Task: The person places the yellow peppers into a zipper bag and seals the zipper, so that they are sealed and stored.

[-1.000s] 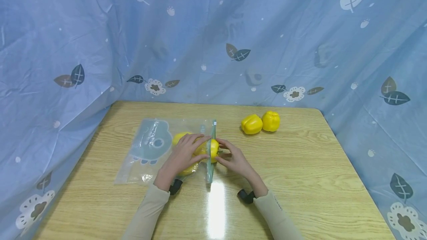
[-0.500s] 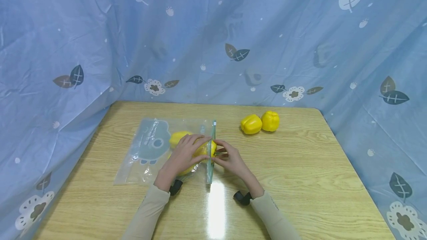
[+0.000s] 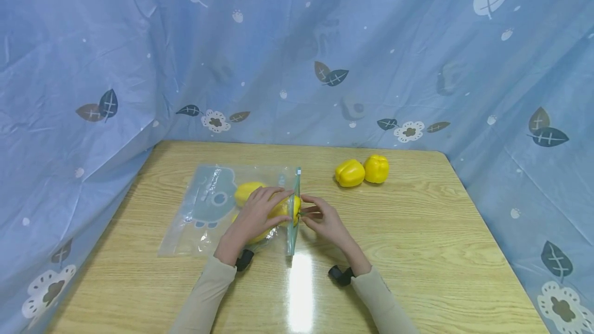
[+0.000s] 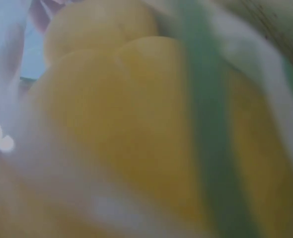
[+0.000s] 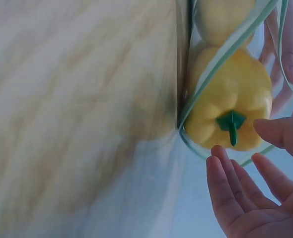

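The left hand [image 3: 250,213] rested on the clear bag [image 3: 181,241] near its green-edged mouth; whether its fingers pinched the film could not be told. A yellow pepper [image 5: 241,94] lay inside the mouth, stem outward. The right hand [image 3: 328,223] was positioned beside that stem, fingers extended and loose. Two peppers [image 3: 350,173] lay on the table [image 3: 394,246] beyond.

You have the yellow pepper [image 5: 236,89] at the mouth of the bag [image 3: 181,231] sitting farther in than a second ago, jutting less past the green edge. Deeper inside, another pepper [image 3: 247,192] has shifted slightly left. Your right hand [image 3: 327,220], closer in half a second ago, has eased back, apparently just off the pepper, though contact is hard to judge.
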